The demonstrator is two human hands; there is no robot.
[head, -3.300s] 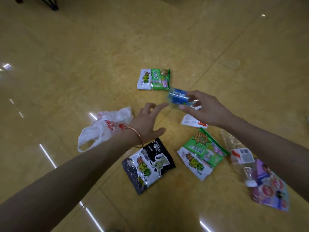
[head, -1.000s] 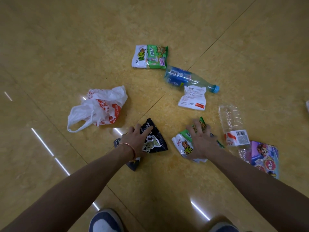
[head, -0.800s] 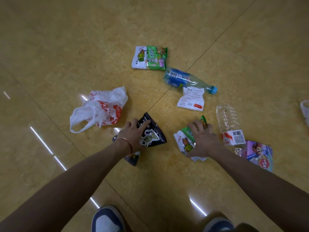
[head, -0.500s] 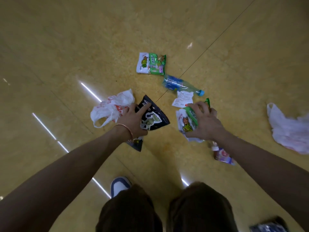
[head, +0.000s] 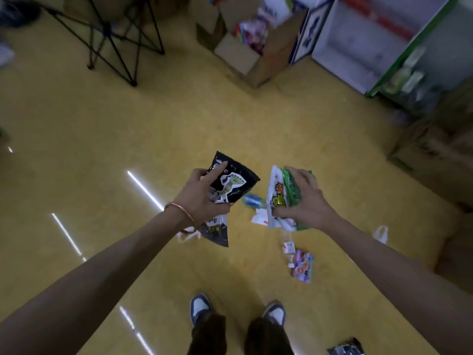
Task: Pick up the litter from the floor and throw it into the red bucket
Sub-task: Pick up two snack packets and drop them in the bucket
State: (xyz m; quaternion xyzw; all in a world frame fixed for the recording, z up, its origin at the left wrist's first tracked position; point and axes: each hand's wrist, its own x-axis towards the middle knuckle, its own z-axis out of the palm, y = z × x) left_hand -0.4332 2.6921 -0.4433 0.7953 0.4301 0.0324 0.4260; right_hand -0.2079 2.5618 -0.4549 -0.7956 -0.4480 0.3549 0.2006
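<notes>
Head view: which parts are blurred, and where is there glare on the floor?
Head view: the shelves and boxes at the top are smeared by motion blur; the black packet in the left hand stays fairly sharp; white glare streaks cross the glossy floor on the left.

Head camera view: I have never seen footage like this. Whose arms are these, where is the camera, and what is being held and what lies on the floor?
There is no robot: a person wears a wide-angle camera on the head, looking down past both bare arms to their shoes. The left hand, with a bangle at its wrist, grips a black snack packet. The right hand grips a green and white snack packet. On the yellow floor below lie a blue-labelled plastic bottle, a white paper slip, a clear bottle and a purple packet. Open cardboard boxes and a folding chair frame stand beyond. No red bucket is in view.
</notes>
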